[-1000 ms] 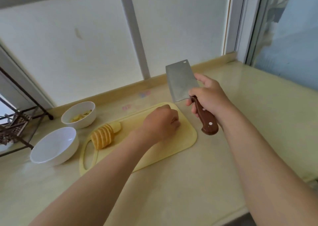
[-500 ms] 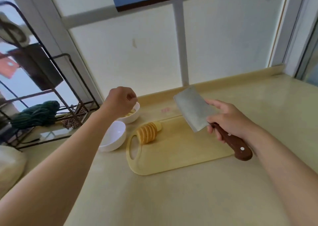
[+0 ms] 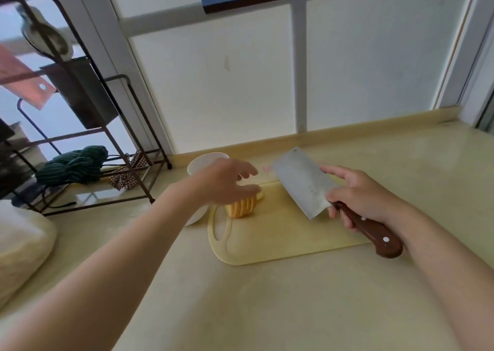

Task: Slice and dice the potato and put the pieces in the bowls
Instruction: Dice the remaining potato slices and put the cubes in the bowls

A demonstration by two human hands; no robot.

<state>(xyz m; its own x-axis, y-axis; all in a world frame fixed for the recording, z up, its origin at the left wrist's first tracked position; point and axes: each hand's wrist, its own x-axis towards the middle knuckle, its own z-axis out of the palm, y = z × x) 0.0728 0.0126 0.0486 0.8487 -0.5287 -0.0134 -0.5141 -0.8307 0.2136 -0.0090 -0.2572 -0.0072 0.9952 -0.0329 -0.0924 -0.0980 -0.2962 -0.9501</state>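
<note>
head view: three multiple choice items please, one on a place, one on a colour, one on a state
1. Where does the sliced potato lie?
A) in a bowl
B) on the cutting board, near its handle hole
C) on the wire rack

2. What colour is the cleaver handle?
A) reddish brown
B) white
C) green

3. How is the left hand?
A) gripping the cleaver
B) a fist on the counter
C) open, fingers spread

Answers:
1 B, the slices sit on the yellow board beside the hole.
2 A, brown wood shows below the right hand.
3 C, straight fingers hover over the potato, holding nothing.
</note>
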